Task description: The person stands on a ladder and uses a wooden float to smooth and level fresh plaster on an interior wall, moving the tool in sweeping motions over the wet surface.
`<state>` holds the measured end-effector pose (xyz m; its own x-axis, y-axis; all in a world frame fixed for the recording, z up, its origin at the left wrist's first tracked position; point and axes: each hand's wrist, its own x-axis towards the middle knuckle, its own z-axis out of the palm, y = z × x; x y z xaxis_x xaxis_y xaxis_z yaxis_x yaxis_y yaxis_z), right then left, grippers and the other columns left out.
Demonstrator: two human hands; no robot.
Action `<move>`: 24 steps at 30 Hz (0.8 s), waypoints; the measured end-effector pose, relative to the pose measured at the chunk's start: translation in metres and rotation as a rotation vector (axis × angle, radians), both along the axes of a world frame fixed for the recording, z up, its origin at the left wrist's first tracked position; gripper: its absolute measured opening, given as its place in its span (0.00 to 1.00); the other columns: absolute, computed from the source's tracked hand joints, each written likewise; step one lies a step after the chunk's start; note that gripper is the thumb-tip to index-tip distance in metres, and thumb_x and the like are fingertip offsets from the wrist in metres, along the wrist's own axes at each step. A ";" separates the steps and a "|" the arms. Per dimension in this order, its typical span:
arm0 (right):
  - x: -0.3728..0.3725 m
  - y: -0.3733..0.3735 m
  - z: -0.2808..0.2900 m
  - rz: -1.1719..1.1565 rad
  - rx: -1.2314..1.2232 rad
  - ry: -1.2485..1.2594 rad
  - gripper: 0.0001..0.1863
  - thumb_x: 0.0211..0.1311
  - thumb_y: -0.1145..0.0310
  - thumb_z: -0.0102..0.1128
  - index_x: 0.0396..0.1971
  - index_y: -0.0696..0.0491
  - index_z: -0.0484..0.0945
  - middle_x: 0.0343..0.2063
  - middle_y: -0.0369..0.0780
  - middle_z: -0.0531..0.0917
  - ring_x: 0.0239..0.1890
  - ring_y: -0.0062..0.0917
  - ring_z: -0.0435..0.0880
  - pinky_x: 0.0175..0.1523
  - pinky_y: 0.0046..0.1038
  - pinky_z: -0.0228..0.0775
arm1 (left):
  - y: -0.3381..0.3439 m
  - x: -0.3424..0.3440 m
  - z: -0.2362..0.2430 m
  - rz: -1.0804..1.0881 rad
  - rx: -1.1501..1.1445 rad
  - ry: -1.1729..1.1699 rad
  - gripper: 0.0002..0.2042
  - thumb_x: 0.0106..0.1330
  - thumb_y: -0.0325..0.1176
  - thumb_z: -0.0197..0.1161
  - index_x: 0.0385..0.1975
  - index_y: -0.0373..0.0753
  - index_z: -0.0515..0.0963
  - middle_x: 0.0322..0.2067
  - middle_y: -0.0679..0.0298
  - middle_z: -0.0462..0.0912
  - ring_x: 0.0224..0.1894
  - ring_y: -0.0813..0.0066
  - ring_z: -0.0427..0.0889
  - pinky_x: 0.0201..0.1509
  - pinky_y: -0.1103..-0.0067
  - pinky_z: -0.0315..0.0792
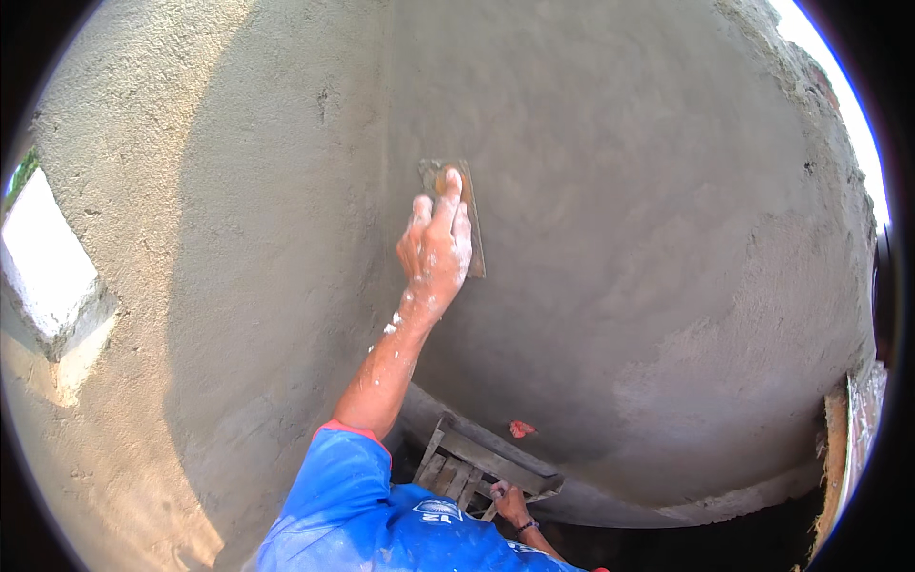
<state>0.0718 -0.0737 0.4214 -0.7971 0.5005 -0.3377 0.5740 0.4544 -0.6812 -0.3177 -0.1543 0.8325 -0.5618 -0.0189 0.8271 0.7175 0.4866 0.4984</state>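
My left hand (436,250), spattered with white plaster, grips a rectangular trowel (477,262) held flat against the grey plastered wall (610,210), close to the inside corner. Its index finger stretches up along the tool, and the palm side is hidden. Low in view, my right hand (508,505), with a dark band at the wrist, is curled at the edge of a weathered wooden frame (477,448). What its fingers hold is too small and shaded to make out.
A sunlit, rougher wall (114,439) stands at the left, with a white block (43,248) in an opening. The right wall ends in a broken edge (820,105) and a splintered board (834,448) lower down. A small red patch (521,429) shows above the wooden frame.
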 end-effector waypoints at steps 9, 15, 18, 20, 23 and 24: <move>0.008 0.018 -0.001 -0.007 0.043 0.041 0.12 0.59 0.66 0.57 0.39 0.55 0.82 0.33 0.50 0.86 0.40 0.44 0.86 0.47 0.40 0.76 | 0.013 0.005 0.136 -0.043 0.051 0.206 0.20 0.68 0.35 0.62 0.60 0.51 0.77 0.32 0.57 0.76 0.33 0.54 0.81 0.38 0.63 0.76; 0.016 0.022 -0.019 -0.097 0.053 0.129 0.11 0.58 0.67 0.58 0.38 0.55 0.82 0.30 0.48 0.86 0.36 0.39 0.86 0.44 0.37 0.76 | 0.015 0.006 0.196 0.007 0.109 0.266 0.17 0.70 0.38 0.58 0.58 0.52 0.78 0.32 0.54 0.79 0.36 0.52 0.81 0.41 0.62 0.76; 0.036 0.021 -0.047 -0.058 0.102 0.123 0.11 0.58 0.67 0.58 0.38 0.56 0.82 0.28 0.46 0.86 0.34 0.34 0.87 0.41 0.35 0.76 | 0.023 0.027 0.123 -0.087 0.006 0.214 0.20 0.66 0.34 0.63 0.59 0.54 0.78 0.30 0.59 0.74 0.30 0.57 0.80 0.36 0.65 0.76; 0.030 0.022 -0.047 -0.020 0.124 0.097 0.12 0.58 0.66 0.59 0.38 0.55 0.83 0.28 0.47 0.86 0.34 0.34 0.86 0.41 0.35 0.76 | 0.022 0.033 0.076 -0.117 -0.100 0.157 0.23 0.65 0.32 0.66 0.61 0.56 0.77 0.30 0.60 0.72 0.29 0.58 0.80 0.35 0.66 0.77; 0.016 0.019 -0.024 0.076 0.083 0.051 0.12 0.58 0.65 0.59 0.38 0.55 0.83 0.28 0.47 0.86 0.34 0.34 0.87 0.41 0.35 0.76 | 0.009 0.012 0.081 -0.089 -0.054 0.218 0.24 0.64 0.32 0.66 0.62 0.56 0.76 0.30 0.60 0.73 0.31 0.58 0.80 0.36 0.65 0.77; 0.012 0.019 -0.017 0.025 0.068 0.049 0.12 0.58 0.65 0.59 0.39 0.55 0.83 0.29 0.47 0.86 0.35 0.34 0.87 0.42 0.36 0.76 | 0.007 0.005 0.106 -0.064 -0.013 0.185 0.24 0.66 0.33 0.65 0.62 0.56 0.75 0.31 0.59 0.75 0.35 0.57 0.81 0.40 0.65 0.77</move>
